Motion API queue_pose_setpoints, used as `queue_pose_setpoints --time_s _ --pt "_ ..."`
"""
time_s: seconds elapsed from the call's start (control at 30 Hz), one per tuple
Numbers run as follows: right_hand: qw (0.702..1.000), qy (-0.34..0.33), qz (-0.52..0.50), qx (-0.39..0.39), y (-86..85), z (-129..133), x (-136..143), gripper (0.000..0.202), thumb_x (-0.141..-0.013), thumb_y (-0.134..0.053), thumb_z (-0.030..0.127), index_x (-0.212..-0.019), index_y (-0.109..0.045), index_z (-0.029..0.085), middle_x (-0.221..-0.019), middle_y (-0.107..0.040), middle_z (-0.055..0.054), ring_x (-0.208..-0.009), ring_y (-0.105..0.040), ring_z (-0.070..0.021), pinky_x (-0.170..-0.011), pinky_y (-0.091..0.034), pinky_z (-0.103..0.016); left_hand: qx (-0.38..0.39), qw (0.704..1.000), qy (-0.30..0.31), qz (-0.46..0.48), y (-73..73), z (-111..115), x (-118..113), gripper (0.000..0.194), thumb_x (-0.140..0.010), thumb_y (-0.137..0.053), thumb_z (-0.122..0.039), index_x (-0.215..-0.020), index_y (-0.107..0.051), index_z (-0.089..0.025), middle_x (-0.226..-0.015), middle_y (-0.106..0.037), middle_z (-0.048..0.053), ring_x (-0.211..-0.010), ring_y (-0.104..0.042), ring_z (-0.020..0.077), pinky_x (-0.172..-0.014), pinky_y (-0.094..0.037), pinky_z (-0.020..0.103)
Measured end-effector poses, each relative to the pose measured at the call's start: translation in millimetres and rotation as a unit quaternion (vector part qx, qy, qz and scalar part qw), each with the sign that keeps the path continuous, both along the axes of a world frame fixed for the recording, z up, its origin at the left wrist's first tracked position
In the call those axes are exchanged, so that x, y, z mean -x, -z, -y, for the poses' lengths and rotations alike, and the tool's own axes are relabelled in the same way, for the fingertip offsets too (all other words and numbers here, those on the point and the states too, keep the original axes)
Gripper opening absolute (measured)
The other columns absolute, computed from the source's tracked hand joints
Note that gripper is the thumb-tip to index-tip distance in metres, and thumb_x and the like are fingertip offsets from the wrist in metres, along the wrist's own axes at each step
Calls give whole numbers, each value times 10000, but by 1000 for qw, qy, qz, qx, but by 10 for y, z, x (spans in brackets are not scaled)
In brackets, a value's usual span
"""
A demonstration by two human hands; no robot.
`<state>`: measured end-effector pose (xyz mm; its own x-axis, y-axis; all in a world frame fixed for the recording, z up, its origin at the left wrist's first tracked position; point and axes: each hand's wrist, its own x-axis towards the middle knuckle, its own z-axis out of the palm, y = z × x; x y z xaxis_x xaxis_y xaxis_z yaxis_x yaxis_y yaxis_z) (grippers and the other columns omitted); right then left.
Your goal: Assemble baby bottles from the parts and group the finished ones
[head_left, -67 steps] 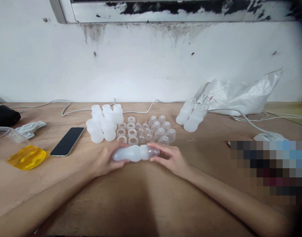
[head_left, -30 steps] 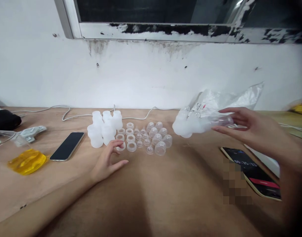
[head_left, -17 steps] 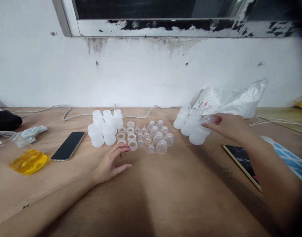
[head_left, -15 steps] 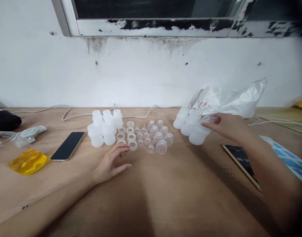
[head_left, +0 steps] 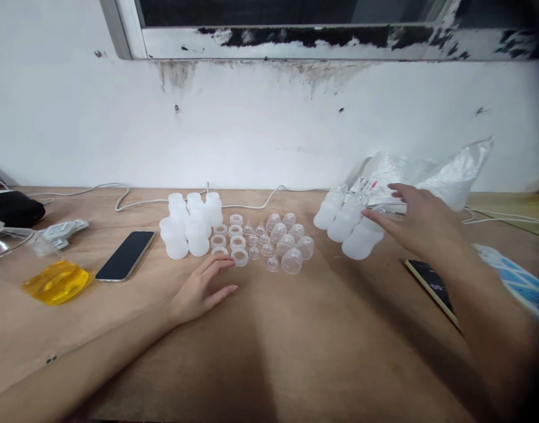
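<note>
My right hand [head_left: 410,214] is open, thumb and fingers spread apart, just beside the clear cap of the nearest capped baby bottle [head_left: 357,239]. That white bottle stands at the front of a short row of capped bottles [head_left: 328,212] on the right. My left hand [head_left: 205,288] rests on the table with fingers apart, its fingertips at a translucent screw ring [head_left: 240,257]. Rings stand in two columns there. Right of them are several small clear nipples [head_left: 272,263] and clear dome caps [head_left: 291,261]. Uncapped white bottles [head_left: 176,244] cluster behind my left hand.
A dark-screened phone [head_left: 125,256] lies left of the bottles, beside a clear container with yellow liquid [head_left: 57,283]. Another phone [head_left: 432,288] is partly under my right arm. A plastic bag [head_left: 445,176] leans on the wall; a white cable [head_left: 260,207] runs along the back.
My right hand has let go of the front capped bottle's top, its fingers opening and lifting slightly away. My left hand stays by the rings. The view has shifted a little.
</note>
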<state>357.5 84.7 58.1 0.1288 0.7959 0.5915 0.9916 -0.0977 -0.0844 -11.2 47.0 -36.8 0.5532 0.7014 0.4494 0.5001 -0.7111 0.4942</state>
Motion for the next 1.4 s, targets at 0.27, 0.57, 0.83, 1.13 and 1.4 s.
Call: queue_pose_setpoints --time_s 0.27,0.57,0.83,1.13,1.4 --pt "862 -477 59 159 704 498 1290 659 -869 -357 450 -1375 -170 72 -1429 -178 -128 -1324 -92 -222 -1061 -223 -402 -47 972 89 -213 -105 33 15 633 -870 -380 -376 -1378 -99 -124 -1433 -150 135 -1322 -130 248 -1064 -194 445" --pt "815 -485 36 315 933 549 1280 641 -872 -298 502 -1378 -196 122 -1437 -114 -94 -1325 -57 -216 -1081 -129 -434 22 956 165 -241 -61 -8 47 681 -854 -403 -446 -1387 -81 -171 -1427 -119 105 -1314 -142 243 -1078 -148 423" --pt "814 -478 43 328 911 543 1302 654 -868 -284 519 -1371 -216 107 -1436 -111 -97 -1325 -53 -208 -1084 -116 -426 29 956 156 -247 -103 0 36 682 -848 -407 -462 -1385 -95 -180 -1425 -136 93 -1313 -153 234 -1077 -153 410" --pt "816 -489 29 307 946 536 1296 633 -864 -330 497 -1370 -230 132 -1432 -148 -93 -1324 -76 -211 -1080 -132 -436 31 958 159 -238 -79 -10 41 683 -844 -416 -461 -1383 -119 -166 -1421 -152 105 -1310 -157 246 -1073 -165 424" --pt "815 -487 34 311 940 538 1295 638 -866 -311 505 -1369 -232 120 -1433 -139 -97 -1324 -76 -212 -1081 -131 -434 32 944 148 -294 -123 2 28 682 -856 -344 -503 -1383 -110 -139 -1429 -116 101 -1321 -123 227 -1080 -136 402"
